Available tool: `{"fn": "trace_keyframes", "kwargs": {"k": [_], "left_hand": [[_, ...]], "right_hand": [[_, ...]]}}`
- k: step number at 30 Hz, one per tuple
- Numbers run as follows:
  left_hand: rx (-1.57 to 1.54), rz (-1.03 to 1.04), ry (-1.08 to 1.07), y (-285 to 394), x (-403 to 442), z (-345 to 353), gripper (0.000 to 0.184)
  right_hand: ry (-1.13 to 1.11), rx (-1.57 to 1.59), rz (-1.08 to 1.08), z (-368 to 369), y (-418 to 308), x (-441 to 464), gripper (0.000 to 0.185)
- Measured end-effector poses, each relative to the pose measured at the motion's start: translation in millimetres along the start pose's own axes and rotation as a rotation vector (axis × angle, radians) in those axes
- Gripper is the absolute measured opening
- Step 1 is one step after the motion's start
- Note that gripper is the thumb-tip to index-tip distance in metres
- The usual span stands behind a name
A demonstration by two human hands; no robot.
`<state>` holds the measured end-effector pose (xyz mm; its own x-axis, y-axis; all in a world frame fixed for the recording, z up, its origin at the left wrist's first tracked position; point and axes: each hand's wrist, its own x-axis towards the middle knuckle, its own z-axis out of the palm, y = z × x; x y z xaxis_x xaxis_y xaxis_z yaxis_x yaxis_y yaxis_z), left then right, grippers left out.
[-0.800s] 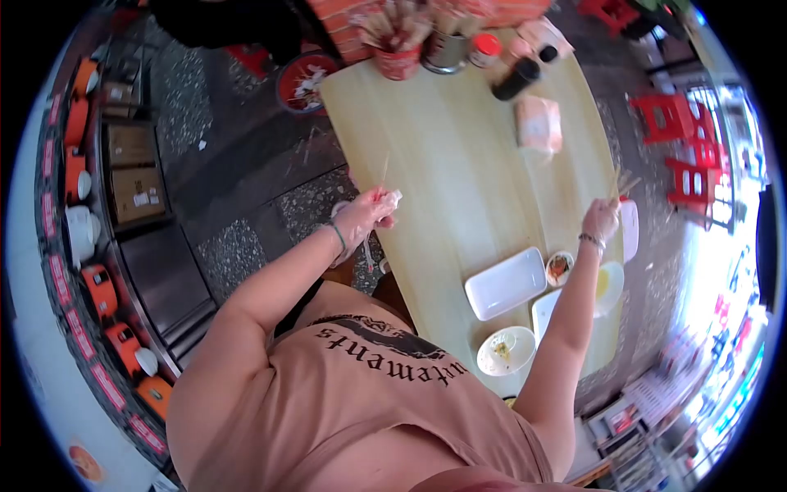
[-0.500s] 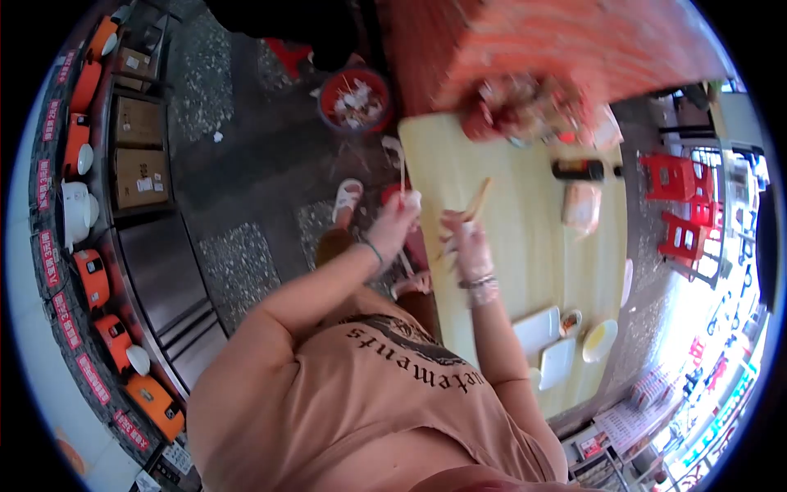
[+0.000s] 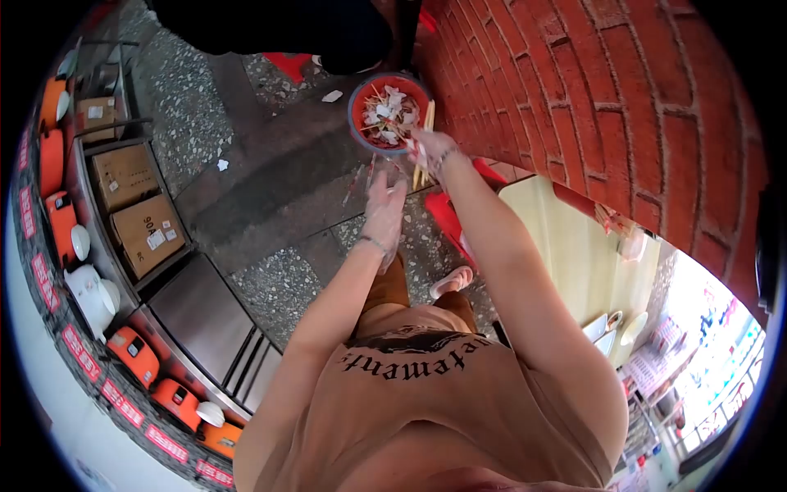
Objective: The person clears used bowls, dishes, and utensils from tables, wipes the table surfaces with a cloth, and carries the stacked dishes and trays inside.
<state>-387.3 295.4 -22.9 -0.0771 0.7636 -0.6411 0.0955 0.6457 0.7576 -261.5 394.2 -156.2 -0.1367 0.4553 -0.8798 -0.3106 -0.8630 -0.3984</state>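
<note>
My right hand (image 3: 434,152), in a clear plastic glove, is closed around pale wooden chopsticks (image 3: 429,119) beside the rim of a round red-and-blue waste bin (image 3: 354,123). White tissues (image 3: 393,102) and thin used sticks fill the bin. Lower and to the left is my left hand (image 3: 384,209), gloved too, with its fingers stretched toward the bin and apparently holding nothing. Thin, faint reddish-and-white strips (image 3: 352,184) show just beyond its fingertips, too blurred to name.
A red brick-patterned wall (image 3: 590,98) rises to the right, above a pale yellow table (image 3: 566,254). On the left stands a steel counter (image 3: 205,316) with cardboard boxes (image 3: 147,234) and orange cookers (image 3: 133,357). A person in dark clothing (image 3: 279,29) is at the top. A red stool (image 3: 447,221) stands by the table.
Both hands have moved from beside the table to the waste bin. The thin stick and white tissue in my left hand are gone from it. My right hand still has the chopsticks.
</note>
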Motion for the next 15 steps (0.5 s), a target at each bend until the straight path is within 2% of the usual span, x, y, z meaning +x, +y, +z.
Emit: {"fn": "trace_keyframes", "kwargs": {"k": [2,4,6,7,8,9,10,11,12,14,15], "left_hand": [[0.026,-0.005,0.040,-60.7,9.9,-19.8,0.055],[0.063,-0.003,0.069,-80.4,12.5,-37.9,0.055],[-0.121,-0.174,-0.016,-69.5,6.0,-51.7,0.058],[-0.093,-0.183,-0.071,-68.4,0.4,-55.6,0.058],[-0.060,-0.180,-0.015,-65.2,-3.1,-57.9,0.060],[-0.024,-0.171,0.026,-62.5,-5.3,-56.7,0.061],[0.011,-0.139,-0.027,-70.6,-3.8,-56.5,0.062],[0.042,-0.095,-0.087,-76.4,0.4,-48.7,0.062],[0.083,-0.086,-0.148,-59.6,-6.3,-41.6,0.061],[0.159,-0.075,-0.283,-42.7,-18.5,-23.8,0.060],[0.264,-0.030,-0.331,-40.0,-19.9,-12.6,0.057]], "right_hand": [[0.053,-0.056,0.051,8.9,-25.1,29.8,0.026],[0.251,-0.468,-0.017,-2.9,-31.5,60.5,0.044],[0.061,-0.233,-0.141,39.5,-83.3,-65.5,0.047],[0.152,-0.199,-0.094,30.2,-65.8,-33.1,0.047],[0.280,-0.744,-0.440,9.5,-44.8,-19.3,0.048],[0.321,-0.826,-0.461,10.7,-46.8,-58.6,0.048],[0.253,-1.062,-0.649,-3.0,-28.0,-74.7,0.047],[0.388,-1.252,-0.611,-4.9,-29.8,-135.8,0.045],[0.209,-0.995,-0.675,-25.8,3.5,-147.9,0.047],[0.307,-1.002,-0.509,-53.7,43.4,-227.5,0.062],[0.381,-0.958,-0.495,-83.6,60.1,-256.0,0.062]]}}
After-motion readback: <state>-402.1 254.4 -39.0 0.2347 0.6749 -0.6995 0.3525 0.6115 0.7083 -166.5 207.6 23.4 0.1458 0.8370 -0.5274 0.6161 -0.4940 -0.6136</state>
